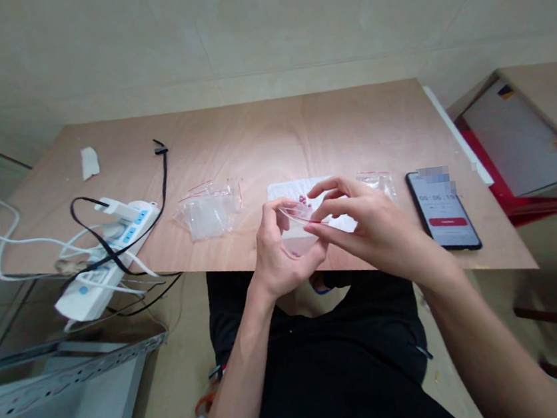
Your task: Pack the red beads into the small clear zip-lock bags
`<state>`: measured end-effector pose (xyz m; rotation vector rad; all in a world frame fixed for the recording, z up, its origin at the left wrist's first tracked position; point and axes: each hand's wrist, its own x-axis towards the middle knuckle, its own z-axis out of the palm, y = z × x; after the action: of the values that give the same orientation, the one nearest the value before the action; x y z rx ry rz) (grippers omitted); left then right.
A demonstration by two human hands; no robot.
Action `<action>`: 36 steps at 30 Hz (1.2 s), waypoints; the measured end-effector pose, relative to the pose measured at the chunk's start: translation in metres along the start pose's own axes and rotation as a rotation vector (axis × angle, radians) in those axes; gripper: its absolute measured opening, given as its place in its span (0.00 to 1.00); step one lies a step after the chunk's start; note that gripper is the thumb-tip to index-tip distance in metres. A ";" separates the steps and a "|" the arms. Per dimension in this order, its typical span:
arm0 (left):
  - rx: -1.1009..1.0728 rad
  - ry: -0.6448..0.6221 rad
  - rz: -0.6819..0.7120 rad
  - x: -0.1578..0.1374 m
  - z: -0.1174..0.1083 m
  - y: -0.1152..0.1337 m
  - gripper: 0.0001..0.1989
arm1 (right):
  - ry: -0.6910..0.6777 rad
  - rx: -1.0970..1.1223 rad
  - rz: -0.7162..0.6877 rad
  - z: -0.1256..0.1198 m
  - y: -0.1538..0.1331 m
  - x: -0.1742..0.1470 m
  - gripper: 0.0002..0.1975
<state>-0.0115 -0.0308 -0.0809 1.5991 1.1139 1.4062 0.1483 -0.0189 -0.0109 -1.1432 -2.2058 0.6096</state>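
A small clear zip bag (295,235) with a red line along its mouth is held over the table's front edge. My left hand (283,249) curls round its left side, the thumb along the bottom. At the mouth, my right hand (346,211) pinches the right end of the red line. The mouth looks parted in a narrow oval. Something small and dark shows low in the bag, too small to name. Behind my hands lies a white sheet (281,190) with several small reddish pieces (302,199) on it, partly hidden by my fingers.
Several clear zip bags (208,210) lie left of my hands, and more bags (379,183) lie to the right. A phone (443,210) showing a timer rests near the right edge. A white power strip (113,261) with tangled cables occupies the left side.
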 end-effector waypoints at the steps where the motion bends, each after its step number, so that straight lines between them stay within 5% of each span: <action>1: -0.069 -0.021 -0.013 -0.002 -0.003 0.002 0.24 | 0.009 0.053 0.028 -0.001 0.003 -0.001 0.07; 4: -0.199 0.031 -0.109 -0.003 -0.009 0.009 0.13 | -0.009 0.207 0.105 -0.005 0.009 -0.004 0.07; 9: -0.107 0.149 -0.148 -0.002 -0.010 0.014 0.10 | 0.038 0.362 0.163 -0.008 0.010 -0.008 0.08; 14: -0.055 0.211 -0.110 -0.004 -0.004 0.016 0.09 | 0.104 0.611 0.319 0.006 0.007 -0.009 0.29; 24: -0.117 0.059 -0.163 -0.010 -0.004 0.017 0.08 | 0.056 0.657 0.349 0.017 0.007 -0.011 0.12; 31: -0.071 0.138 -0.176 -0.010 -0.005 0.019 0.09 | 0.109 0.905 0.440 0.026 0.009 -0.017 0.10; 36: -0.126 0.078 -0.198 -0.010 -0.005 0.018 0.10 | 0.195 0.927 0.457 0.027 0.008 -0.020 0.09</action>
<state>-0.0138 -0.0468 -0.0673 1.3180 1.1707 1.3872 0.1444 -0.0353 -0.0415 -1.0910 -1.2106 1.4383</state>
